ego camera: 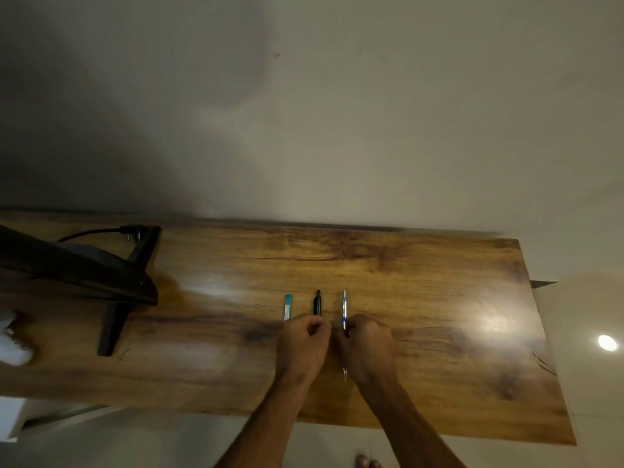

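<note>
Head view: both forearms reach over the wooden table [439, 298], knuckles almost touching. The left hand [304, 346] curls its fingers round the black pen [317, 303]. The right hand [366, 349] pinches the silver pen [344, 307]. Both pens lie mid-table.

Teal pen [287, 307], black pen [317, 303], silver-blue pen [344, 309], parallel, side by side on table [422, 265]

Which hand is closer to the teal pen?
Left. The left hand sits at the near end of the teal pen, fingers curled. The right hand is farther right, past the black pen, gripping the silver-blue pen.
</note>
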